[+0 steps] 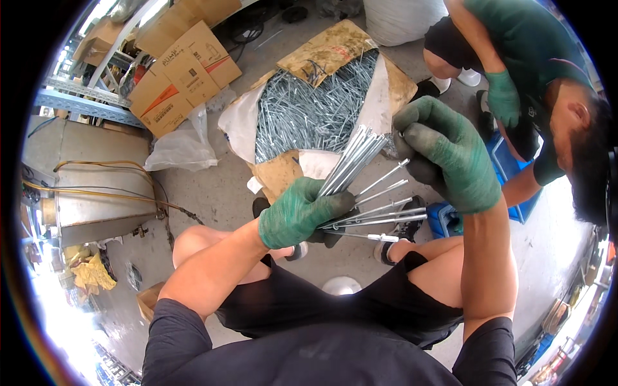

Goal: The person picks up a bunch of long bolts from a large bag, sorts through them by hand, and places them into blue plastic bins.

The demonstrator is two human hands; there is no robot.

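A bundle of long thin metal rods is gripped in my left hand, which wears a green glove with dark palm and fingertips. Some rods stand up tightly together, while several fan out to the right with small collars near their ends. One low rod carries a whitish sleeve at its tip. My right hand, gloved alike, is raised just right of the bundle with its fingers curled and thumb near the fingertips. Whatever it pinches, if anything, is too small to make out.
Beyond my hands, an opened carton holds a heap of similar rods. A co-worker in green gloves crouches at right by blue crates. Cardboard boxes, a plastic bag and a metal tank stand left.
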